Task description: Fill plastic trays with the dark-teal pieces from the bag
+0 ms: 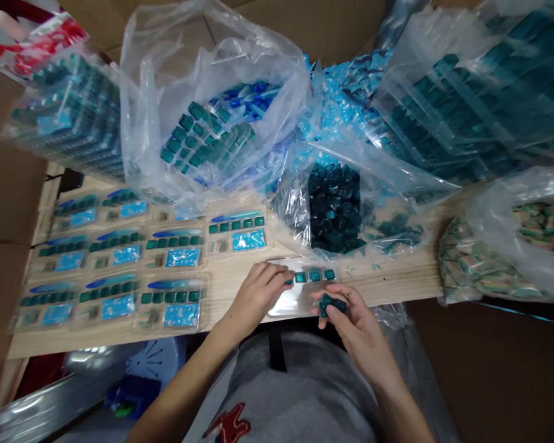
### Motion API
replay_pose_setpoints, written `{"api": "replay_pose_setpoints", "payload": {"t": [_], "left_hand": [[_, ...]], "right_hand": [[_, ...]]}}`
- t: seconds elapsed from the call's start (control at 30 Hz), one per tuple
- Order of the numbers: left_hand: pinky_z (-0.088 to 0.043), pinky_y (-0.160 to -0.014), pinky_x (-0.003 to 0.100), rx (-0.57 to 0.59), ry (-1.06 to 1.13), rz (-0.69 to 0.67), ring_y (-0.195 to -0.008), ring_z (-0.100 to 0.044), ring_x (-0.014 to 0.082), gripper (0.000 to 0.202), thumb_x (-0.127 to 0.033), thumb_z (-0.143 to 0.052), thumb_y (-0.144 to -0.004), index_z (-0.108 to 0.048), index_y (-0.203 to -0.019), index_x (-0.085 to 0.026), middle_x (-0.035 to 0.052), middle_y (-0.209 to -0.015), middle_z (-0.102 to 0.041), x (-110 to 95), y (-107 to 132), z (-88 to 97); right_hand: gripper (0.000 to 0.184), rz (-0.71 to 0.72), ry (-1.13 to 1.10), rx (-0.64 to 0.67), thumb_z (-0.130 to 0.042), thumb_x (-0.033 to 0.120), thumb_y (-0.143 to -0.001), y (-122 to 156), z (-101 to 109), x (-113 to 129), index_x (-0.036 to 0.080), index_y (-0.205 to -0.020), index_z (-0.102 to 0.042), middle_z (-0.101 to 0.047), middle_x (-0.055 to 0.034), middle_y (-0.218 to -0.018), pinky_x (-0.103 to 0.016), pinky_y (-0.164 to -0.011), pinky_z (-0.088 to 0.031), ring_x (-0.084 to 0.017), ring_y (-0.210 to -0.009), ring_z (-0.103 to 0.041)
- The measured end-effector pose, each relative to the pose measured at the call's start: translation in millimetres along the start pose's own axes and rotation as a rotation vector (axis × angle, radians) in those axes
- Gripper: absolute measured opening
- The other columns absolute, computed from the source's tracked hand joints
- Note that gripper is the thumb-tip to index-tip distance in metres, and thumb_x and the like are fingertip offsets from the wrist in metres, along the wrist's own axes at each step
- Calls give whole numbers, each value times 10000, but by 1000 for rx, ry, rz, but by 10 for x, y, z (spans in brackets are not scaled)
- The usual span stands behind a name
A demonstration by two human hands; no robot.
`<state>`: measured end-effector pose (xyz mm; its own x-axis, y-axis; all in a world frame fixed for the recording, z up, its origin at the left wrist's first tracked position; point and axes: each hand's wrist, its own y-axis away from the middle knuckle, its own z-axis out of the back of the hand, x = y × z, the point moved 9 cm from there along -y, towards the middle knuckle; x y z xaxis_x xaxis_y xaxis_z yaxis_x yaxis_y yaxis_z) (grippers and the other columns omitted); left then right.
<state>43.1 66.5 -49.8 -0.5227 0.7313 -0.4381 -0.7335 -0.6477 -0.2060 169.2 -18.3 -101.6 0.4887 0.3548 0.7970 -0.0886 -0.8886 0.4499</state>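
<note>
A clear plastic tray [287, 301] lies at the table's front edge, with several small teal square pieces [314, 275] seated in a row along its far side. At the left end of that row, my left hand [261, 289] pinches another teal square piece [289, 279] with its fingertips. My right hand [353, 314] is closed around a small cluster of loose teal pieces [331, 303], just off the tray's right end. Beyond the tray, an open clear bag [335, 209] holds many more dark teal pieces.
Filled trays [173, 304] with blue pen-shaped tools and blue packets stand in rows at left. Behind them are a tall tray stack [74, 123] and a big clear bag [212, 129] of teal and blue parts. A bag of striped pieces [471, 264] sits right.
</note>
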Motion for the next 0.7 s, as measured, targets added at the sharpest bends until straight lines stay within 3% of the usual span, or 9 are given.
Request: {"api": "replay_pose_setpoints", "payload": {"t": [0.13,0.3,0.43,0.5,0.6,0.7], "left_hand": [[-488,-842,383,113,115,38,-979,-604,223,195,-233,-518,-936,-629,-1087,-177,84,-1025,-684,63,-5,-58],[-487,-895,355,13,425,203,-1065,-581,202,237,-227,-538,-930,-589,-1161,-225,79,-1096,-630,-9,31,188],[-509,-858,288,9,629,231,-1047,-586,183,282,-238,-592,-901,-581,-1181,-270,59,-1105,-604,-244,70,288],[-521,-812,269,-32,685,272,-993,-598,178,298,-272,-631,-876,-573,-1167,-257,62,-1083,-598,-263,94,308],[-517,-775,250,-166,719,306,-908,-608,159,173,-268,-648,-866,-589,-1021,-219,44,-981,-605,-230,134,383],[-514,-768,250,-201,638,228,-913,-613,157,61,-204,-620,-883,-605,-941,-211,37,-950,-618,-316,120,477]], "right_hand": [[232,-50,50,-15,-687,359,-826,-12,-4,-63,243,-1025,-658,-709,-37,-1070,-294,-769,-522,-138,-779,-678],[319,-38,40,30,-715,339,-782,-16,-178,49,267,-1091,-685,-706,-31,-1115,-377,-904,-527,-188,-956,-681],[276,55,146,-7,-716,269,-761,-11,-274,255,261,-1036,-690,-717,-24,-1029,-312,-794,-558,-183,-927,-676],[236,89,188,-16,-710,250,-757,1,-317,326,252,-993,-693,-727,-20,-973,-290,-740,-557,-170,-839,-684],[199,85,151,31,-690,263,-779,20,-408,337,239,-976,-687,-719,8,-777,-280,-643,-549,-140,-634,-664],[202,56,77,68,-702,299,-785,25,-457,278,224,-973,-696,-661,36,-616,-262,-564,-514,-122,-532,-613]]}}
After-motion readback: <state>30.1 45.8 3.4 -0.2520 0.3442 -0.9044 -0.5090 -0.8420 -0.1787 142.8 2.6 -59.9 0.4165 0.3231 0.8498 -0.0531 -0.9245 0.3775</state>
